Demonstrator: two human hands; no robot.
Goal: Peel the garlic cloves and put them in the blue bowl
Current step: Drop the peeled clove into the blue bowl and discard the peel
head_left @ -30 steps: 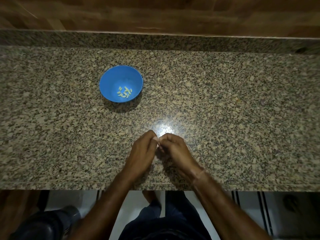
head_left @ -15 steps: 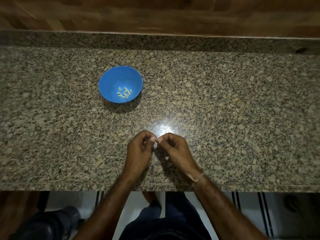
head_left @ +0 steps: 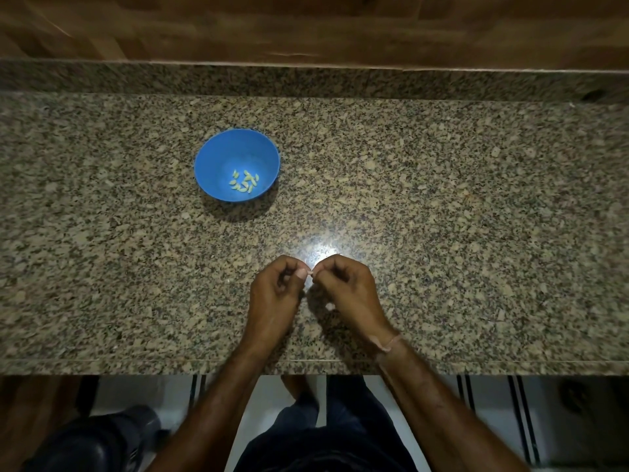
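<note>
Fingers [head_left: 301, 273]: both sets curled tight, tips meeting; left hand [head_left: 272, 294] and right hand [head_left: 350, 291] each pinch an end of one garlic clove [head_left: 310, 273], small, pale, mostly hidden between them; pale scrap [head_left: 329, 306] just below the right fingers; countertop [head_left: 442, 216] speckled polished granite, glare just beyond the fingertips; blue bowl [head_left: 218, 155] round, smooth, well beyond and left of the fingers, holding peeled cloves [head_left: 245, 182], yellowish, tapered.

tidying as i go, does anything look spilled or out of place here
Nothing spilled: the bowl stands upright, peeled cloves inside. Only a pale scrap, maybe peel, lies loose on the counter by the right hand, which pinches a clove with the left hand.
</note>
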